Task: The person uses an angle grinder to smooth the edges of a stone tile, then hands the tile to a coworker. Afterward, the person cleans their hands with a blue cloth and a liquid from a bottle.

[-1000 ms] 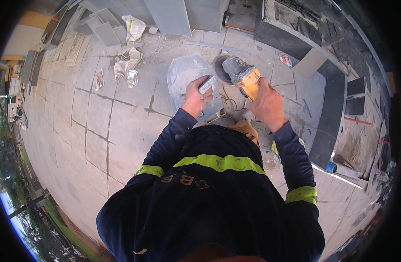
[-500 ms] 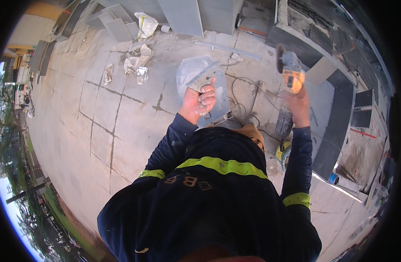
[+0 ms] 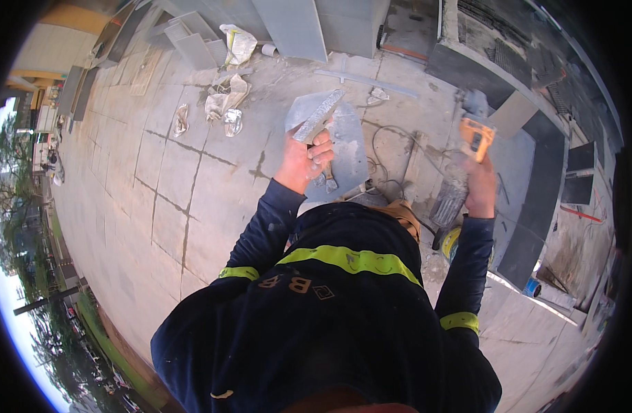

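Since left hand (image 3: pixel 303 160) curls round near end of stone piece (image 3: pixel 321 117), rough face seems left exposed | right hand (image 3: pixel 481 184) wraps angle grinder (image 3: pixel 475 134), off to the right, well apart, presumably keeping tool clear of piece | grey slab (image 3: pixel 350 141) lies below piece

Ground: pale slab floor (image 3: pixel 109 206), dark stained joints (image 3: pixel 190 206) | Top: upright grey panels (image 3: pixel 292 27) | Right: low dark wall (image 3: pixel 467 73) | Left: trees (image 3: pixel 13 199), bright sky (image 3: pixel 7 289)
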The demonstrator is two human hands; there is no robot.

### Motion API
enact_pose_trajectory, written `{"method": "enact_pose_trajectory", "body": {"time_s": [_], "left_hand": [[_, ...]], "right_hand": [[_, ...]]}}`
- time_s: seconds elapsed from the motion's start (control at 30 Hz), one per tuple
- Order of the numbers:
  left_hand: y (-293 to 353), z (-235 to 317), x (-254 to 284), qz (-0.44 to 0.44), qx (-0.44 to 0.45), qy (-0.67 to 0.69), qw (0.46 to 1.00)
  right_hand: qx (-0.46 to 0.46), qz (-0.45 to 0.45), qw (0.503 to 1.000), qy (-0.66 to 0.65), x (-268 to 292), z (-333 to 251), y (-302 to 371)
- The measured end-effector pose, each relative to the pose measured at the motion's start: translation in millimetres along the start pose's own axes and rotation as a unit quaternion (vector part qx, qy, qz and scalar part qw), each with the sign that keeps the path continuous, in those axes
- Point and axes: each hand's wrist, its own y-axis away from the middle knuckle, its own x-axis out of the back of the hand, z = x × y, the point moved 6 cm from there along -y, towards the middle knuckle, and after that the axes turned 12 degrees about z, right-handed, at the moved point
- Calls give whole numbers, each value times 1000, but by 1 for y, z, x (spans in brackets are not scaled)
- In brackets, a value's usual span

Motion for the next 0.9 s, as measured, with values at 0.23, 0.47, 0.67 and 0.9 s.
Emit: {"method": "enact_pose_trajectory", "body": {"time_s": [0.23,0.47,0.67,0.9], "left_hand": [[-28,4,21,83,-26,-122,989],[-38,-8,41,69,31,-70,995],[-35,-5,45,36,33,-65,997],[-34,-11,45,42,47,-55,997]], "right_hand": [[264,-69,910,311,-82,-37,44],[265,-103,867,410,-120,-34,66],[279,-107,847,440,-121,-32,64],[274,-102,838,460,-119,-35,69]]}}
